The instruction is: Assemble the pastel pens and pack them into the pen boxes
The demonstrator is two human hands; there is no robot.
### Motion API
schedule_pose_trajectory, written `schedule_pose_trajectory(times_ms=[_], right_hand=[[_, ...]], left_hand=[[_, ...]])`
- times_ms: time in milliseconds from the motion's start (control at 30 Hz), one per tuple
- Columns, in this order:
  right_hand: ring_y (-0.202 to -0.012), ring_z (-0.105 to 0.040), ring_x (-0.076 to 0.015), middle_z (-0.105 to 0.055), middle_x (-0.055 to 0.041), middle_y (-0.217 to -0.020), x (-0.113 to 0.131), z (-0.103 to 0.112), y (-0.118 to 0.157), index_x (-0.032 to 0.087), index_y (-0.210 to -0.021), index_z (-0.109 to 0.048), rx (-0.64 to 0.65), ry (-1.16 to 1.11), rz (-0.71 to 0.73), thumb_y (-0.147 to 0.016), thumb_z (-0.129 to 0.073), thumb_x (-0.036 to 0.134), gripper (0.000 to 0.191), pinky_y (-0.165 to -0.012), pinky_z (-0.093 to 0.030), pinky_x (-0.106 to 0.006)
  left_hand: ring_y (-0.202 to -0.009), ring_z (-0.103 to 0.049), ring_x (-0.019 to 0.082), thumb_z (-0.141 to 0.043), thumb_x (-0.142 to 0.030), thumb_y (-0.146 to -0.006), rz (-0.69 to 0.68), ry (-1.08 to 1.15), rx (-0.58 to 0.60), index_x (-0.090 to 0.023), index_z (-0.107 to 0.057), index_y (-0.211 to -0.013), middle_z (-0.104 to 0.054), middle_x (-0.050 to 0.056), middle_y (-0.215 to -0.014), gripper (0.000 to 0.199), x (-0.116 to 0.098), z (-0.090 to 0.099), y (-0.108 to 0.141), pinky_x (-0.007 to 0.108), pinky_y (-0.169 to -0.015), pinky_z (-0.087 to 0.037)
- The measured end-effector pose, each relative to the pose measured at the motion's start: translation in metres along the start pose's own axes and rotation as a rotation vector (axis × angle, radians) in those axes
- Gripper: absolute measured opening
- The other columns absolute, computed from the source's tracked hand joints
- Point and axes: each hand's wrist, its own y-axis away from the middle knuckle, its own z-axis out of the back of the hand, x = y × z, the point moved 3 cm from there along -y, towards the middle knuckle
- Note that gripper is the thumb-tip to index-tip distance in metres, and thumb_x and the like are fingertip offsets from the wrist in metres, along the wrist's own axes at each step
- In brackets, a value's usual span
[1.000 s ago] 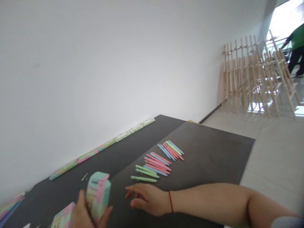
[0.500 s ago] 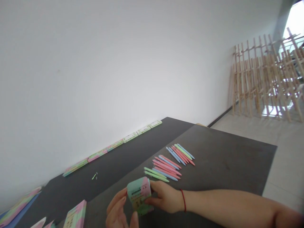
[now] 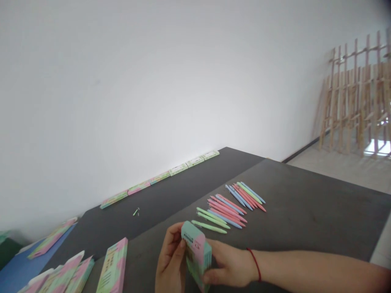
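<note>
One left hand [image 3: 171, 258], bare, is curled round the left side of a small box of pale green and pink card [image 3: 194, 255], with its thumb up against the box. On the other side, the right hand [image 3: 229, 264] grips the same box with its thumb low on the card, so both hands are closed on it. The box is held up at a tilt over the near part of a big flat black table [image 3: 311, 211]. I can't tell from where I stand if the box is open. Round the right wrist goes a thin red string band [image 3: 254, 264]. Just past the box lie some slim light green pens [image 3: 209, 226], then a bunch of pink and blue pens [image 3: 227, 209], then one more bunch of blue, pink and green pens [image 3: 246, 196] farther off. To the left of the hands, a flat green and pink box [image 3: 113, 266] lies on the table, and more green and pink boxes [image 3: 65, 276] lie close together near it. A long row of flat, light-coloured boxes [image 3: 165, 178] runs along the smooth white wall [image 3: 183, 81]. Far on the right, tall pale wooden frames [image 3: 351, 97] stand on the shiny floor [image 3: 317, 162].
</note>
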Motion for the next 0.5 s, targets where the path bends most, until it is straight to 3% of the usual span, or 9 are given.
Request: schedule_pose_trajectory(times_ms=[67, 167, 300, 400, 500], right_hand=[[-0.103, -0.053, -0.0212, -0.054, -0.0104, -0.117, -0.001, -0.004, 0.000, 0.014, -0.123, -0.047, -0.007, -0.061, 0.011, -0.077, -0.066, 0.037, 0.054, -0.096, -0.042, -0.034], [-0.103, -0.053, -0.0242, -0.055, -0.0095, -0.115, -0.013, -0.005, 0.000, 0.015, -0.123, -0.044, -0.133, -0.042, -0.129, -0.059, -0.080, 0.036, 0.076, -0.093, -0.043, -0.037], [-0.098, -0.053, -0.0239, -0.057, -0.0062, -0.109, -0.028, 0.005, 0.002, 0.017, -0.117, -0.046, -0.377, 0.034, -0.278, -0.050, -0.085, 0.032, 0.079, -0.087, -0.044, -0.036], [-0.095, -0.054, -0.0225, -0.058, -0.0051, -0.107, -0.031, 0.008, 0.001, 0.017, -0.113, -0.046, -0.433, 0.084, -0.261, -0.051, -0.085, 0.031, 0.075, -0.083, -0.043, -0.034], [-0.088, -0.055, -0.0210, -0.059, -0.0039, -0.099, -0.031, 0.007, 0.001, 0.017, -0.105, -0.047, -0.431, 0.117, -0.289, -0.054, -0.083, 0.031, 0.064, -0.078, -0.044, -0.032]], left_hand=[[-0.079, -0.064, 0.018, -0.067, -0.033, -0.075, 0.068, 0.102, -0.012, -0.021, -0.060, -0.101, -0.066, 0.004, -0.089, 0.029, 0.008, -0.006, 0.004, 0.025, -0.069, -0.051], [-0.099, -0.062, 0.024, -0.059, -0.042, -0.081, 0.062, 0.106, -0.011, -0.023, -0.057, -0.108, -0.064, 0.007, -0.107, 0.033, 0.016, -0.012, 0.008, 0.034, -0.083, -0.050], [-0.116, -0.051, 0.031, -0.057, -0.062, -0.074, -0.329, -0.085, -0.035, -0.021, -0.046, -0.124, -0.053, 0.012, -0.126, 0.065, 0.014, -0.012, 0.009, 0.041, -0.094, -0.045], [-0.112, -0.053, 0.028, -0.061, -0.039, -0.081, -0.603, -0.345, -0.043, -0.020, -0.045, -0.122, -0.046, 0.014, -0.128, 0.048, 0.007, -0.010, 0.012, 0.041, -0.090, -0.047], [-0.113, -0.051, 0.024, -0.052, -0.014, -0.085, -0.782, -0.675, 0.035, -0.021, -0.053, -0.111, -0.047, 0.012, -0.123, 0.027, -0.003, -0.009, 0.014, 0.040, -0.089, -0.048]])
